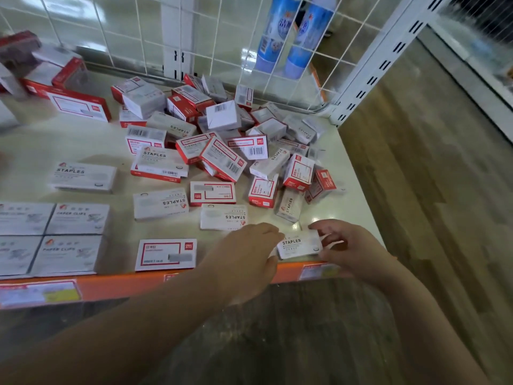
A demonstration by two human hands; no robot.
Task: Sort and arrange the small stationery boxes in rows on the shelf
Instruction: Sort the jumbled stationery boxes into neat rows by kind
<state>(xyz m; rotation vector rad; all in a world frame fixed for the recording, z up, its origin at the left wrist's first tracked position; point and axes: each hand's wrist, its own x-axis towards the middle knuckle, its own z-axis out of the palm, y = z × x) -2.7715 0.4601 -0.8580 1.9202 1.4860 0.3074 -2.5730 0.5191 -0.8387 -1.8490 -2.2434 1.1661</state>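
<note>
— Head view first: what's biggest?
— A pale shelf [83, 140] with an orange front edge [116, 286], wire grid [222, 51] behind it.
— And on it?
— A loose pile [222, 129] of red-and-white and grey boxes toward the back right. Four paper-clip boxes [50, 237] sit squared up at front left, with a red-framed box [166, 254] just beside them.
— The hands?
— Both meet at one staples box [299, 244] lying flat at the front edge, right of centre. The left hand [247, 254] touches its left end, fingers curled. The right hand [341, 245] pinches its right end between thumb and fingers.
</note>
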